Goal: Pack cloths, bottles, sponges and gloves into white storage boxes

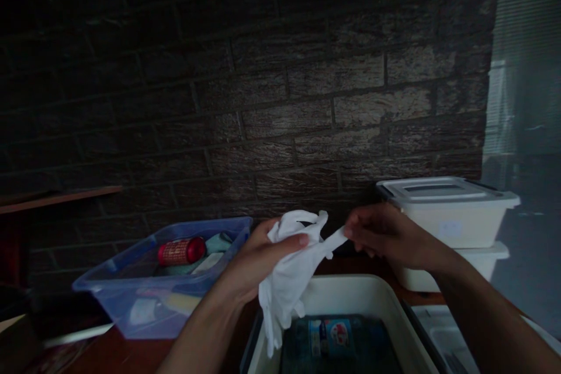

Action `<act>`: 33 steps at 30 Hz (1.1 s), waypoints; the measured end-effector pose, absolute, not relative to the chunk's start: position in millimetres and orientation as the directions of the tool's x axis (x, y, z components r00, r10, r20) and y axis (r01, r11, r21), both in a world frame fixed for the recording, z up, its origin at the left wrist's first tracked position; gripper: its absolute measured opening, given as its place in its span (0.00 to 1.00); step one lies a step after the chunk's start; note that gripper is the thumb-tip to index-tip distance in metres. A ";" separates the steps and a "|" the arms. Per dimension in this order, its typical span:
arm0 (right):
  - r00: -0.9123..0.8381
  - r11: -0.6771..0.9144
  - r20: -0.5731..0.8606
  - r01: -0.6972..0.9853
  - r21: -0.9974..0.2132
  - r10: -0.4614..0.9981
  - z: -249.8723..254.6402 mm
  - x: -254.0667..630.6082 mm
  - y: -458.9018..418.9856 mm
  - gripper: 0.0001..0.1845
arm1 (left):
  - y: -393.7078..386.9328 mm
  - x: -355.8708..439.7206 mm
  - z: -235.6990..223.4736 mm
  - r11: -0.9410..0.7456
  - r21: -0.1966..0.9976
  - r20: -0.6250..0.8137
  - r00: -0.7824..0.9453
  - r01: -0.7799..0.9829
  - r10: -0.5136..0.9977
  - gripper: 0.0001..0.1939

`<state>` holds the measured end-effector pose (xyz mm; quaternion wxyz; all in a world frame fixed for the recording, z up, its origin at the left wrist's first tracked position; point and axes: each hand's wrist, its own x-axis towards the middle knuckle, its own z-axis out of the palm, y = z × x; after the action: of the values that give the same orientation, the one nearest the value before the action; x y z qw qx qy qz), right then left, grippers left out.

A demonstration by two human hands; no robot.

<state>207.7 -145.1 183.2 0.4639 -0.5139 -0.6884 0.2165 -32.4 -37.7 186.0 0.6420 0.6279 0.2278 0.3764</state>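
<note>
A bunched white glove (289,280) of thin, soft fabric hangs between my two hands, its finger-like ends drooping. My left hand (272,248) grips its upper part, with the thumb pressed across the front. On the right, my right hand (377,234) pinches one stretched-out strip of the glove between thumb and fingertips. Directly below stands an open white bin (355,286). Inside it lies a dark bottle-like thing with a blue label (331,337), partly cut off by the frame's lower edge.
A blue translucent tub (131,286) at left holds a red can-like container (182,252) and other items. Stacked lidded white boxes (451,216) stand at right, beside clear plastic lids or trays (447,333). Behind rises a dark brick wall (263,99); a wooden shelf (61,198) juts in at left.
</note>
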 end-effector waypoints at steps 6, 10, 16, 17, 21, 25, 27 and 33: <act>-0.053 0.463 0.639 0.735 -0.496 0.767 186.5 177.9 -153.9 0.27 | -30.3 -20.1 177.5 0.035 0.961 0.141 0.597 -0.274 0.790 0.19; -0.303 0.586 0.616 0.742 -0.326 0.727 184.5 148.8 -159.4 0.35 | -31.4 -15.1 176.4 0.163 0.923 0.113 0.651 -0.348 0.750 0.14; -0.332 0.593 0.717 0.793 -0.140 0.613 177.1 139.0 -147.7 0.07 | -27.6 -17.0 174.2 0.259 0.911 0.064 0.729 -0.322 0.681 0.13; -0.281 0.588 0.731 0.784 -0.198 0.622 177.2 142.5 -146.7 0.09 | -26.2 -18.5 174.5 0.263 0.917 0.054 0.745 -0.301 0.664 0.14; 0.044 0.533 0.701 0.616 -0.580 0.711 178.3 159.4 -144.3 0.15 | -25.0 -24.3 180.3 0.197 0.949 0.068 0.769 -0.246 0.635 0.14; 0.240 0.526 0.609 0.331 -0.784 0.756 179.9 167.7 -141.3 0.19 | -33.9 -26.5 186.4 0.071 0.963 0.164 0.771 -0.261 0.615 0.26; 0.267 0.505 0.563 0.259 -0.824 0.782 181.4 167.5 -141.1 0.20 | -39.5 -25.1 186.9 -0.129 0.961 0.274 0.769 -0.246 0.577 0.29; 0.191 0.436 0.455 0.135 -0.890 0.870 182.3 165.3 -144.7 0.20 | -41.1 -17.2 180.6 -0.526 0.824 0.515 0.668 -0.212 0.537 0.12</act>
<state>165.3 -144.7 182.3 0.6310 -0.4439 -0.5656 0.2912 -17.2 -41.1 180.6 0.4755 0.7797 0.1044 0.3937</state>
